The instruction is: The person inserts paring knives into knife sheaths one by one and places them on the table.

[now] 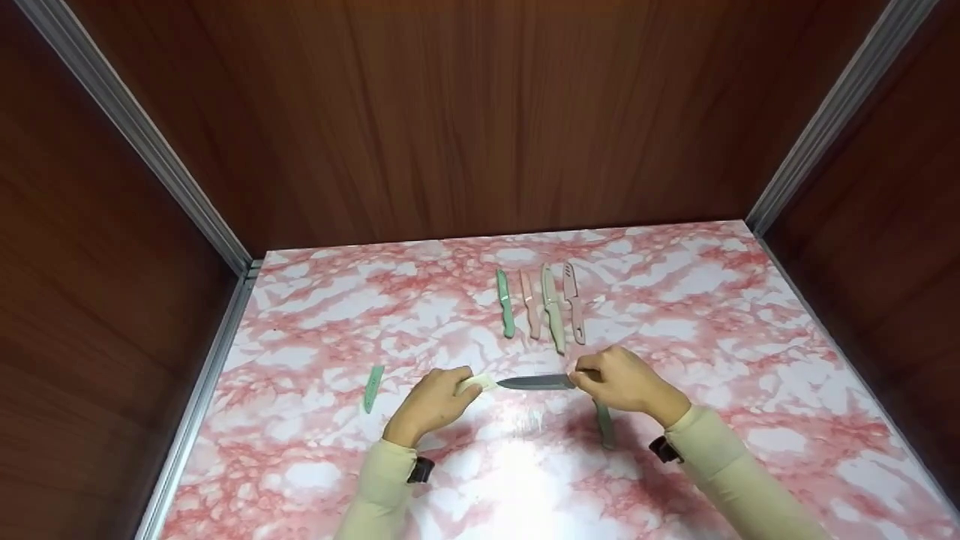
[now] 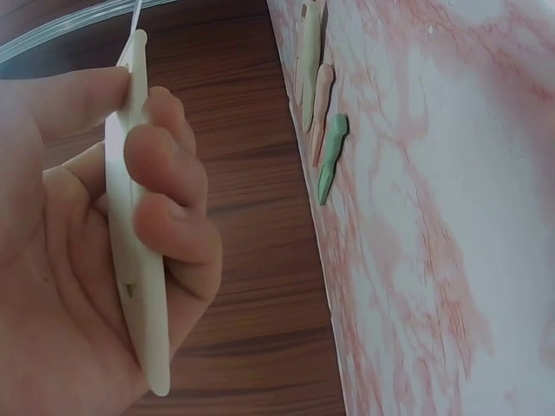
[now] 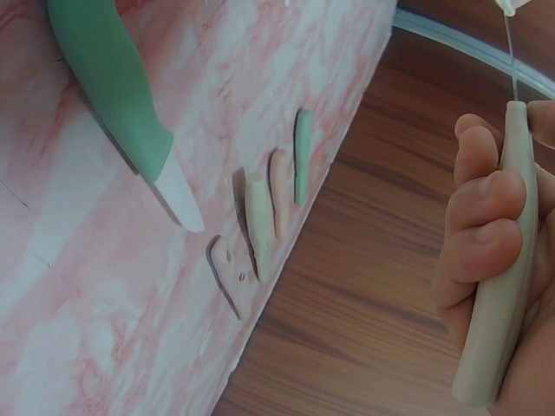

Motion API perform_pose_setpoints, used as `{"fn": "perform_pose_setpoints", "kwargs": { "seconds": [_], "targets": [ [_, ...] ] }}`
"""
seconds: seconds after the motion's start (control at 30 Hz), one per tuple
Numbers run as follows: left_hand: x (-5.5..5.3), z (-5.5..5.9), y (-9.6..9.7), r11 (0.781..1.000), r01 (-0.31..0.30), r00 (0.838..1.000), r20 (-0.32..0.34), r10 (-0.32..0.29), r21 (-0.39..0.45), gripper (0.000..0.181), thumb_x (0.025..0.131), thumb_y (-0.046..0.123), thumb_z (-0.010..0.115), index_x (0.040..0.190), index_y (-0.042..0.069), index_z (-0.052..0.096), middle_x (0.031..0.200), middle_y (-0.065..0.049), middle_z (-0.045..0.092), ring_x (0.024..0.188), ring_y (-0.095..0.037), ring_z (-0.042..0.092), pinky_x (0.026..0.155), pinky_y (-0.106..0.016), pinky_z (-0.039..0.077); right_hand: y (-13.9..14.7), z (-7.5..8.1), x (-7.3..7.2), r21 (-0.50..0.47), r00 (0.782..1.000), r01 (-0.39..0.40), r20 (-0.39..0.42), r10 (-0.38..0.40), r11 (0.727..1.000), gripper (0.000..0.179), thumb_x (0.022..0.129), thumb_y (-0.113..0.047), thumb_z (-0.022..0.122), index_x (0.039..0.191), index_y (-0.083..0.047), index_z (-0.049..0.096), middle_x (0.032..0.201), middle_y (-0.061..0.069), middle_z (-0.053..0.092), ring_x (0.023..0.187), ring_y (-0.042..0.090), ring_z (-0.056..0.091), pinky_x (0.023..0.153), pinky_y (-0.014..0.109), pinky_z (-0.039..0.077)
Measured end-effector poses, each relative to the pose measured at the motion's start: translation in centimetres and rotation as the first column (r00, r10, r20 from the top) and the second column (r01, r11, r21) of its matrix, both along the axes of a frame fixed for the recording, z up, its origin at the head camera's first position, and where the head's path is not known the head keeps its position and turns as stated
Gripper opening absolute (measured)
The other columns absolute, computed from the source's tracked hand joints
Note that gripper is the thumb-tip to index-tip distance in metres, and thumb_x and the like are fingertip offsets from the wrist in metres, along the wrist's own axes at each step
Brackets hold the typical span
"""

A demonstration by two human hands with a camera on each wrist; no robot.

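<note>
My left hand (image 1: pixel 435 405) grips a cream knife sheath (image 2: pixel 146 295), fingers curled around it. In my right hand (image 1: pixel 626 379) is a knife with a cream handle (image 3: pixel 496 321) and a dark blade (image 1: pixel 534 382). The blade points left, its tip at the sheath's mouth; whether the tip is inside I cannot tell. Below the right hand lies a green-handled knife (image 1: pixel 604 424), whose bare pale blade shows in the right wrist view. Left of the left hand rests a green knife sheath (image 1: pixel 373 388).
Farther back, several knives lie in a row: a green knife (image 1: pixel 505 304), a salmon-pink knife (image 1: pixel 530 306), a pale green knife (image 1: pixel 553 307) and a pink knife (image 1: pixel 574 304). Brown wood-grain panels (image 1: pixel 480 112) enclose the marble-patterned table (image 1: pixel 300 450) at the back and sides.
</note>
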State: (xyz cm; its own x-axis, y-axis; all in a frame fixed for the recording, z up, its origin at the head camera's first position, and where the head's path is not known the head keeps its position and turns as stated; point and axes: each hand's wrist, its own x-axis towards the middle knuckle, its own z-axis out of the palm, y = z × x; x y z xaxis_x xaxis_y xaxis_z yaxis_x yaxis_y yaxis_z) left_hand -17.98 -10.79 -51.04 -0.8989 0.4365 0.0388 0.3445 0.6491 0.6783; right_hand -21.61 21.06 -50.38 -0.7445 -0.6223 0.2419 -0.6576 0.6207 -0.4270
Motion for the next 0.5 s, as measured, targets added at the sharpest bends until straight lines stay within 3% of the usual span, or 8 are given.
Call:
{"fn": "perform_pose_setpoints", "kwargs": {
  "seconds": [0.5],
  "targets": [
    [-0.03, 0.01, 0.19, 1.0, 0.023, 1.0, 0.002, -0.023, -0.004, 0.023, 0.096, 0.028, 0.054, 0.076, 0.016, 0.051, 0.06, 0.009, 0.04, 0.052, -0.007, 0.036, 0.053, -0.025, 0.033, -0.18, -0.05, 0.15, 0.01, 0.999, 0.002, 0.042, -0.003, 1.0, 0.02, 0.091, -0.023, 0.061, 0.071, -0.021, 0.059, 0.054, -0.016, 0.039, 0.046, 0.0, 0.031, 0.047, 0.021, 0.029]
  ]
}}
